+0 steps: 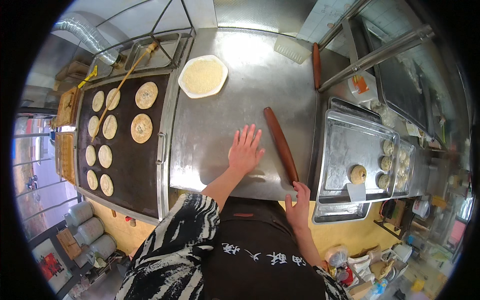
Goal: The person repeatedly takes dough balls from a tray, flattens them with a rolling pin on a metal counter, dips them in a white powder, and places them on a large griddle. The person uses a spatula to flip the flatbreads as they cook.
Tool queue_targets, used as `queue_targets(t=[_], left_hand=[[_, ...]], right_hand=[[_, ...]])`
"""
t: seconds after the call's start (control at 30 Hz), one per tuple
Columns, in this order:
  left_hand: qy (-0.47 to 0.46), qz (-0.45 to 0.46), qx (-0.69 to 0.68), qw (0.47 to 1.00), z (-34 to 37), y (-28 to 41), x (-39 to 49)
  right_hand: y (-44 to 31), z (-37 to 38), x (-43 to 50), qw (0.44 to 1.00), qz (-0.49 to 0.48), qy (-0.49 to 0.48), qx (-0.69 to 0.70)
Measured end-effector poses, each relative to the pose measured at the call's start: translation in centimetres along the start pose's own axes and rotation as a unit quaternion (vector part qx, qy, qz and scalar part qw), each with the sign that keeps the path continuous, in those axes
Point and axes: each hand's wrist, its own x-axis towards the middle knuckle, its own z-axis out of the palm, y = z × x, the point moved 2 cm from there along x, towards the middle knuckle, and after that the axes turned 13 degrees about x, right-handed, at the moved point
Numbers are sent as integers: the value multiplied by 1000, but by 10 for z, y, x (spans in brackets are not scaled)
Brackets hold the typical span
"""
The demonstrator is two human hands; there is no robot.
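My left hand (245, 152) is palm down over the steel worktop (210, 127), fingers spread. A small pale edge shows beside its palm; what lies underneath is hidden. My right hand (299, 206) is at the worktop's front edge, thumb and fingers apart. Its fingertips are at the near end of a reddish-brown wooden rolling pin (281, 146), and whether they touch it I cannot tell. The pin lies slantwise to the right of my left hand. Farther back on the left sits a white polygonal dish (203, 76) filled with pale sesame-like seeds.
On the left, a dark griddle (127, 176) carries several round flatbreads (141, 128) and a long wooden-handled brush (120, 86). To the right, metal trays (339, 150) hold filled dough rounds (358, 174) and a scraper (356, 192). A second rolling pin (316, 67) and slotted plastic scraper (292, 50) lie at the back.
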Motion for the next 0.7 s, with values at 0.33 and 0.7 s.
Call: queue_targets(t=[0.33, 0.7], left_hand=[[-85, 138, -19, 987, -16, 0, -50], [-34, 72, -125, 989, -15, -54, -74]], right_hand=[[3, 1, 7, 999, -37, 15, 6], [-6, 5, 4, 1000, -29, -6, -1]])
